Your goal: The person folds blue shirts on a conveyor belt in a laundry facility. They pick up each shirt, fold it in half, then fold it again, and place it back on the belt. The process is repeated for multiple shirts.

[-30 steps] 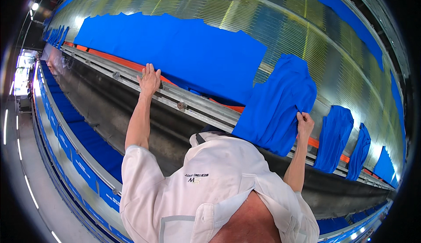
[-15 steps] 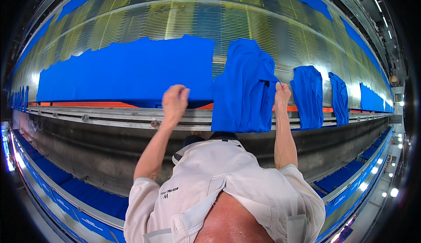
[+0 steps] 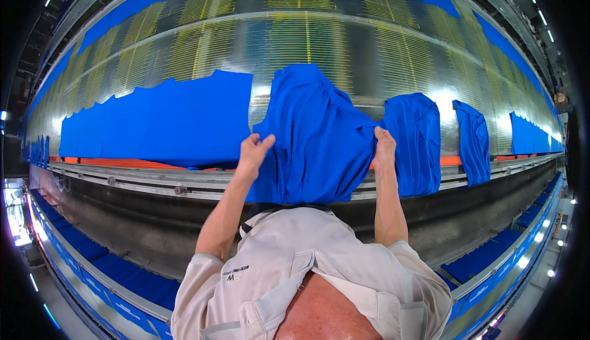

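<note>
Since a moment ago, the bare left hand has come to the left edge of the wrinkled, soft blue cloth on the shiny, yellow-striped desk, grip hard to tell, while the right hand pinches its right side, which probably keeps it spread.

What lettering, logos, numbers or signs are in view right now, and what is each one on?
Pale shirt: dark lettering and a small emblem on the chest, upside down; not copied out here.
Blue band at lower left: white lettering, too small to read.
Blue cloth in the right hand: none visible.
</note>
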Action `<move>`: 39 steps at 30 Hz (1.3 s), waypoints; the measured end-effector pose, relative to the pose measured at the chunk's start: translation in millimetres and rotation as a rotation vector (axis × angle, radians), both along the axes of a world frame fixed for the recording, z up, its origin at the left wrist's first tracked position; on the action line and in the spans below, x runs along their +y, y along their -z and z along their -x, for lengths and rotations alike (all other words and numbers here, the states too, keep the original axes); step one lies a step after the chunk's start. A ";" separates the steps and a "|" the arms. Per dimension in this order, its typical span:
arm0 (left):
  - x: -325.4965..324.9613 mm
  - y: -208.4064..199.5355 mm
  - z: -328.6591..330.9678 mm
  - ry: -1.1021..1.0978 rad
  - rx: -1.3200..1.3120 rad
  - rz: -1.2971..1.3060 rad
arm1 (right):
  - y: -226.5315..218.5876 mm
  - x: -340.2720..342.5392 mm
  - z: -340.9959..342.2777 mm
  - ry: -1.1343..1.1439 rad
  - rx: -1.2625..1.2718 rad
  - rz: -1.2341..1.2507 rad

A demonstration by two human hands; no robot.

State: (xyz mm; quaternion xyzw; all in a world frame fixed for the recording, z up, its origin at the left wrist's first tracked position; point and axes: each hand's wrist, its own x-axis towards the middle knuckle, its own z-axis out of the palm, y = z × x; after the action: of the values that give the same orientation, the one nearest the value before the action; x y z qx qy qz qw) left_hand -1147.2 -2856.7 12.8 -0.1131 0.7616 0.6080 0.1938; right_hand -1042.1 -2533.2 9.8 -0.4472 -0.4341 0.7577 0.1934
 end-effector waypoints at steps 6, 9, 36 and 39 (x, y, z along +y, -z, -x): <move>1.2 -34.2 39.1 -0.126 -0.213 -0.254 | -3.9 37.2 7.5 -0.191 0.057 0.066; -16.7 -66.5 17.7 -0.278 -0.080 -0.322 | -41.9 61.4 13.5 -0.193 0.164 0.058; -20.9 -44.3 16.7 -0.111 -0.144 -0.326 | -36.1 28.0 -62.7 -0.231 0.024 -0.240; -21.2 -58.9 13.1 -0.234 -0.118 -0.393 | -51.1 28.0 -53.1 -0.167 0.119 -0.257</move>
State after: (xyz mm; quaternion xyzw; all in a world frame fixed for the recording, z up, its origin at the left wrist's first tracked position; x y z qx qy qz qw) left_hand -1160.3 -2877.9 71.7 -0.1960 0.5978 0.7551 0.1843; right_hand -989.0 -2505.2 60.9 -0.3355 -0.5509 0.7345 0.2108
